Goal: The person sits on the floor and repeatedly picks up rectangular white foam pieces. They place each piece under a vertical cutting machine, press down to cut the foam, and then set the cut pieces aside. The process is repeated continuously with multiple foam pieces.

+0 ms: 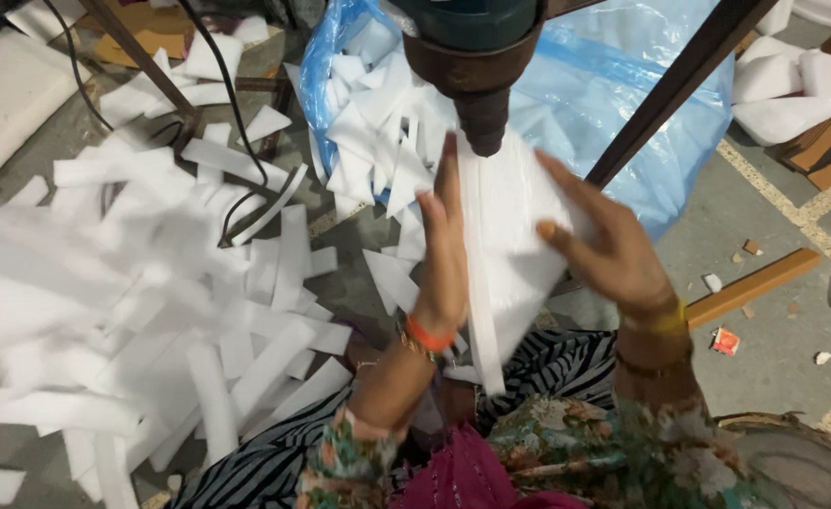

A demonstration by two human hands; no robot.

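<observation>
Both hands on a foam sheet under the cutter.
Left hand [444,254] flat, fingers together, against foam sheet [510,236]; right hand [604,245] spread, gripping it below the cutter [479,66].

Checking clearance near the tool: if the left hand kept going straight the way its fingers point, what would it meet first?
Most likely the dark nose of the mounted power tool: the left hand, flat against the white foam sheet, has fingertips just below-left of it. Depth is unclear, so it might pass beside.
</observation>
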